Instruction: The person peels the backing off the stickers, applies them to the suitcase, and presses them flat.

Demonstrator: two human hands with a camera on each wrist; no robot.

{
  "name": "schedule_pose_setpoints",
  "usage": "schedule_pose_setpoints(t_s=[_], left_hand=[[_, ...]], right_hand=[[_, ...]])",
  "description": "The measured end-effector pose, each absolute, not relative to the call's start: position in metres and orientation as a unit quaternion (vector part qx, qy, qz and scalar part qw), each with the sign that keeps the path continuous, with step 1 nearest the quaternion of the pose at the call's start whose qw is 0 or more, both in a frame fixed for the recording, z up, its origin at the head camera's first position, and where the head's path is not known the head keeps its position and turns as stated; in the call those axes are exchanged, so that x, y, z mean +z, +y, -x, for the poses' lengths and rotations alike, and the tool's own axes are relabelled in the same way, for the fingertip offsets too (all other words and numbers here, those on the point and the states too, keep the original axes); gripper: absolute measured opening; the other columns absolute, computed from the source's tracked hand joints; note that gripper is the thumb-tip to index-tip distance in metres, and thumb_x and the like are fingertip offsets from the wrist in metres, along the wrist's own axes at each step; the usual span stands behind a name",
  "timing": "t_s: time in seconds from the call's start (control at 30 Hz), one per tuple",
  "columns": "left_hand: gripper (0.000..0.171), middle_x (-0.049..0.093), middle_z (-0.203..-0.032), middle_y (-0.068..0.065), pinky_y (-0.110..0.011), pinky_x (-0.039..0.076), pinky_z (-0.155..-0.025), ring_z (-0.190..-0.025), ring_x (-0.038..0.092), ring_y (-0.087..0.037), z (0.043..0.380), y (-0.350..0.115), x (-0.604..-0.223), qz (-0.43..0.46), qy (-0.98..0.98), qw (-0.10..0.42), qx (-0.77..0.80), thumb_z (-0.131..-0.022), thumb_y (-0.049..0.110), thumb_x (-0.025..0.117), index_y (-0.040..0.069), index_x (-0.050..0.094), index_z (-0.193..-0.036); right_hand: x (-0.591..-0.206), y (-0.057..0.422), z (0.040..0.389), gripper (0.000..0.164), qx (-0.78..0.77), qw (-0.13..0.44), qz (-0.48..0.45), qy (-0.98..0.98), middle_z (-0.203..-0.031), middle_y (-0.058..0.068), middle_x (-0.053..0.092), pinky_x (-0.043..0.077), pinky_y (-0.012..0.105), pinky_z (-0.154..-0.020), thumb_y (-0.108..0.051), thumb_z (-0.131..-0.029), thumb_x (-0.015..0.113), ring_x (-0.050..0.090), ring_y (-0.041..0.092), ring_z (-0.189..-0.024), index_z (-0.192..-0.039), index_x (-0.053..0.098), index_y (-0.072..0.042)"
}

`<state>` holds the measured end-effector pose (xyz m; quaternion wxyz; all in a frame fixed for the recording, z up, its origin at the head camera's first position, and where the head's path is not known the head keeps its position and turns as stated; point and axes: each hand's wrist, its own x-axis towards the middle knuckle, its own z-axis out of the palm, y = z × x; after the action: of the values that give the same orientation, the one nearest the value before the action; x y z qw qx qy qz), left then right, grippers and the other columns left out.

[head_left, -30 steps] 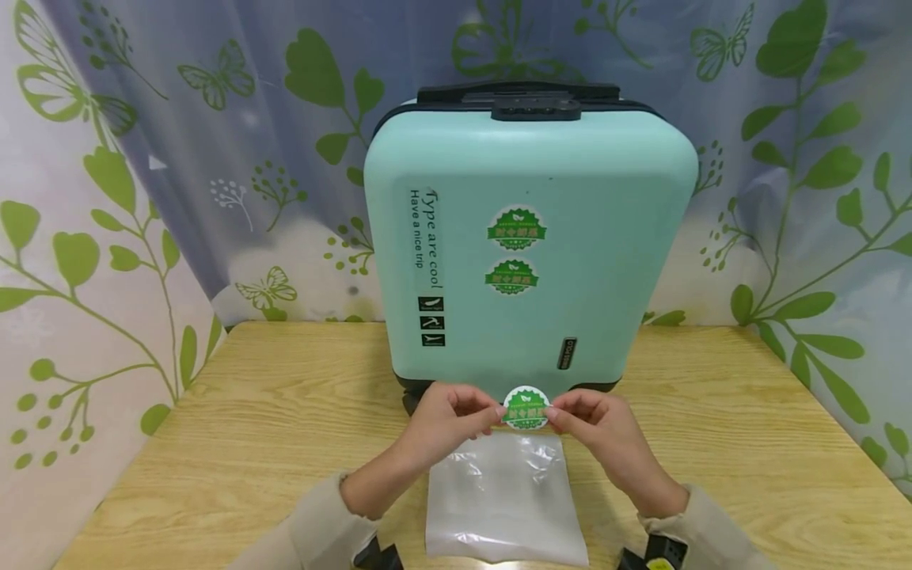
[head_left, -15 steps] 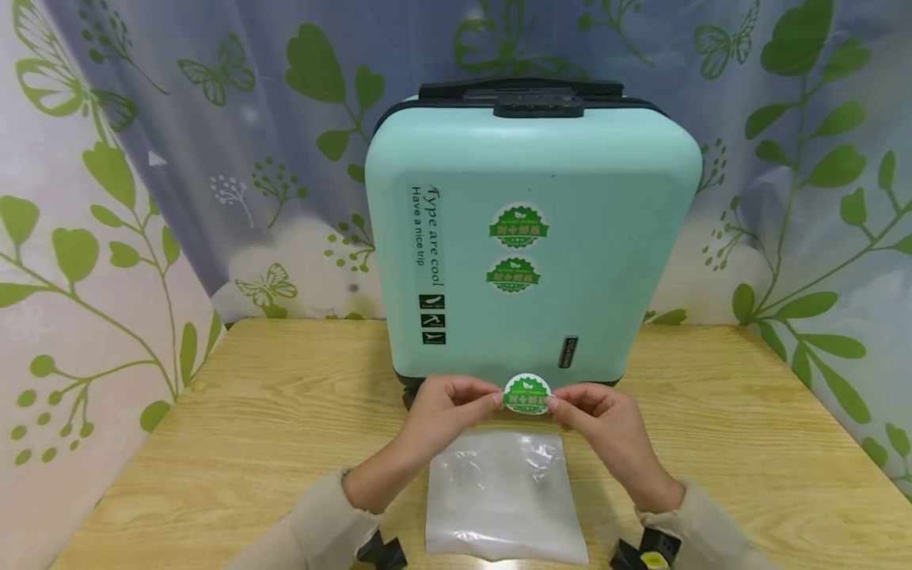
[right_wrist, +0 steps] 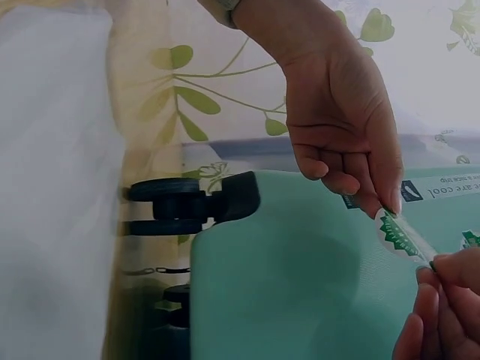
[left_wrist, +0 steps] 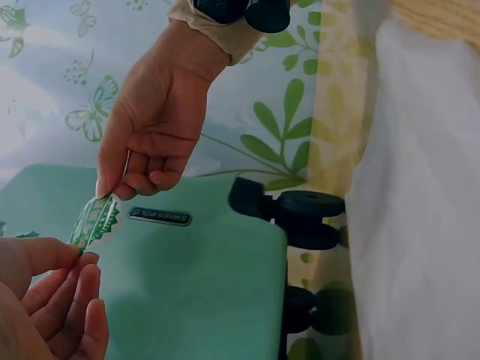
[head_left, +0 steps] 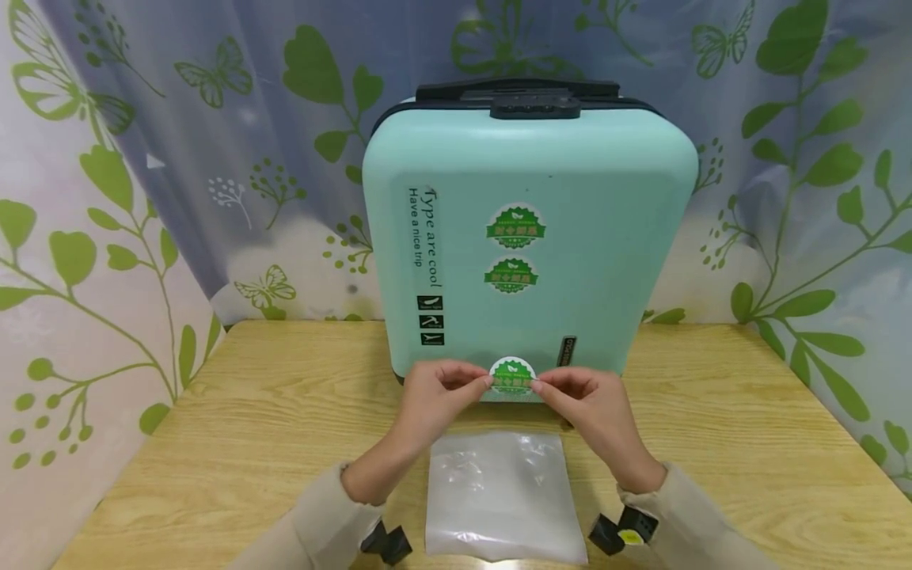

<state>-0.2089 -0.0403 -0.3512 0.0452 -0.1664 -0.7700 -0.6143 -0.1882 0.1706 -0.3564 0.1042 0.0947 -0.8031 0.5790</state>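
Observation:
A round green-and-white sticker (head_left: 512, 376) is stretched between my two hands, in front of the lower part of a mint-green suitcase (head_left: 598, 237). My left hand (head_left: 438, 400) pinches its left edge between thumb and forefinger. The opposite edge is pinched the same way by my right hand (head_left: 591, 408). Both wrist views show the sticker (left_wrist: 94, 223) held at a slant, near the suitcase's front face. Two similar green stickers, an upper one (head_left: 516, 227) and a lower one (head_left: 511, 275), are on the suitcase's front above my hands.
A clear plastic sheet (head_left: 506, 499) lies on the wooden table (head_left: 285, 412) below my hands. Behind the suitcase hangs a leaf-patterned curtain (head_left: 235, 158). Black suitcase wheels (right_wrist: 169, 202) show in the right wrist view. A small dark nameplate (head_left: 567, 351) sits right of the held sticker.
Both hands have moved up and forward with the sticker, from the suitcase's bottom edge to in front of its lower face, and slightly left in the last half second.

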Motion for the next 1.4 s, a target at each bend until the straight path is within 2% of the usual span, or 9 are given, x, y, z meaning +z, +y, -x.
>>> schedule_pose_setpoints(t_s=[0.1, 0.33, 0.6, 0.8, 1.0, 1.4], left_hand=[[0.010, 0.072, -0.079, -0.010, -0.020, 0.050, -0.057, -0.066, 0.064, -0.011, 0.212, -0.041, -0.347, 0.165, -0.764, 0.064, -0.621, -0.081, 0.012, 0.075, 0.003, 0.075, -0.085], [0.008, 0.072, -0.077, -0.009, -0.023, 0.052, -0.060, -0.066, 0.064, -0.011, 0.217, -0.042, -0.337, 0.170, -0.761, 0.120, -0.614, -0.081, 0.011, 0.074, 0.004, 0.075, -0.084], [0.008, 0.072, -0.075, -0.005, -0.023, 0.051, -0.055, -0.060, 0.063, -0.009, 0.224, -0.040, -0.329, 0.186, -0.772, 0.206, -0.572, -0.082, 0.012, 0.074, 0.005, 0.076, -0.084], [0.008, 0.072, -0.074, -0.005, -0.023, 0.051, -0.053, -0.059, 0.063, -0.008, 0.226, -0.038, -0.323, 0.196, -0.765, 0.247, -0.561, -0.082, 0.011, 0.073, 0.004, 0.076, -0.083], [0.008, 0.072, -0.075, -0.004, -0.023, 0.050, -0.052, -0.058, 0.062, -0.007, 0.226, -0.037, -0.320, 0.196, -0.768, 0.264, -0.549, -0.082, 0.012, 0.073, 0.004, 0.076, -0.084], [0.010, 0.072, -0.075, -0.004, -0.024, 0.051, -0.054, -0.060, 0.063, -0.008, 0.228, -0.033, -0.316, 0.193, -0.762, 0.255, -0.563, -0.083, 0.014, 0.073, 0.004, 0.076, -0.084]], right_hand=[[-0.354, 0.166, 0.192, 0.018, 0.576, 0.120, -0.099, -0.803, -0.075, 0.004, 0.069, 0.042, 0.027, -0.047, -0.024, -0.083, 0.074, 0.048, 0.011, -0.054, -0.088, 0.073, -0.008], [-0.345, 0.157, 0.199, 0.016, 0.575, 0.161, -0.108, -0.795, -0.080, 0.013, 0.069, 0.043, 0.026, -0.054, -0.023, -0.083, 0.074, 0.050, 0.012, -0.059, -0.088, 0.074, -0.007], [-0.334, 0.148, 0.206, 0.020, 0.589, 0.188, -0.101, -0.779, -0.081, 0.010, 0.071, 0.047, 0.024, -0.057, -0.023, -0.084, 0.073, 0.059, 0.013, -0.065, -0.088, 0.074, -0.004], [-0.328, 0.144, 0.210, 0.019, 0.594, 0.207, -0.097, -0.771, -0.081, 0.009, 0.071, 0.048, 0.023, -0.058, -0.023, -0.083, 0.074, 0.063, 0.015, -0.067, -0.088, 0.075, -0.004], [-0.324, 0.142, 0.213, 0.021, 0.597, 0.221, -0.084, -0.767, -0.080, 0.010, 0.071, 0.048, 0.023, -0.058, -0.024, -0.083, 0.074, 0.063, 0.016, -0.067, -0.087, 0.075, -0.004], [-0.322, 0.142, 0.216, 0.022, 0.609, 0.241, -0.078, -0.752, -0.080, 0.011, 0.072, 0.049, 0.023, -0.058, -0.025, -0.081, 0.076, 0.064, 0.015, -0.068, -0.087, 0.075, -0.004]])
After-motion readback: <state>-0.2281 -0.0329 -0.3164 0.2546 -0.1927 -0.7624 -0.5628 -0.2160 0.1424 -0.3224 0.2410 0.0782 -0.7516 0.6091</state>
